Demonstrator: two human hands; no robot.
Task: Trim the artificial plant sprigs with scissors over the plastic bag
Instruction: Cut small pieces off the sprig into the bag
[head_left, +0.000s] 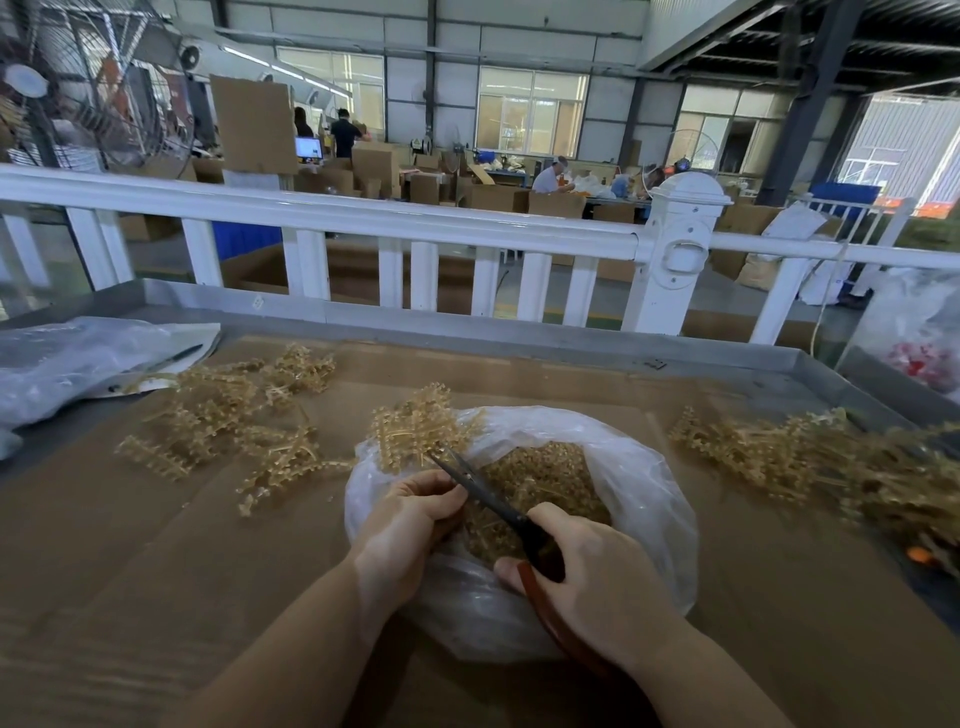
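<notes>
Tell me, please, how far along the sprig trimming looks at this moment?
Partway, I think. Done: the plastic bag already holds a heap of cut pieces. In hand: the left hand holds a sprig over the bag while the right hand works the scissors at its stem. Left: loose sprigs lie at the left and a pile at the right; which are untrimmed is unclear.
</notes>
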